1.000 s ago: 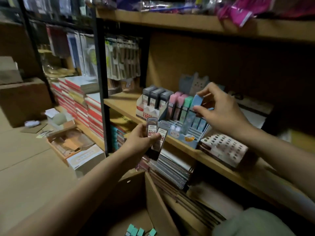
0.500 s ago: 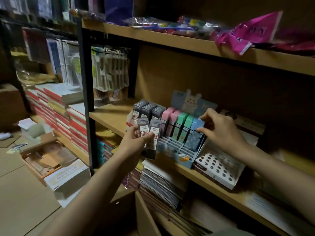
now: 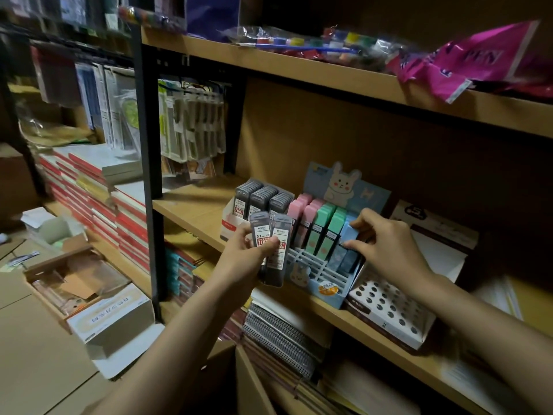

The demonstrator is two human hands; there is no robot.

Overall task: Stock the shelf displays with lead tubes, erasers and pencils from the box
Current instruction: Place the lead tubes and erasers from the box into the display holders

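Change: since a second ago the right hand (image 3: 386, 247) has lowered the blue eraser (image 3: 348, 235) from above the display into its rear slot; the left hand (image 3: 248, 259) has stayed in front of the shelf with its tubes.
Left hand: raised before the middle shelf (image 3: 191, 205), forearm reaching up from below, fingers and thumb curled around two grey lead tubes (image 3: 273, 250) held upright side by side, labels facing the camera.
Right hand: reaches in from the right, thumb and fingertips pinching the blue eraser at its top and front.
Eraser display (image 3: 326, 283): blue slotted box with a rabbit card at the back, standing on the middle shelf; rear slots hold upright pink erasers (image 3: 302, 214), green erasers (image 3: 326, 229) and the blue ones.
Lead tube box (image 3: 232, 226): white and red carton just left of the eraser display, with three rows of grey tubes (image 3: 263, 199) upright.
Dotted tray (image 3: 389, 313): white display with round holes, just right of the eraser display.
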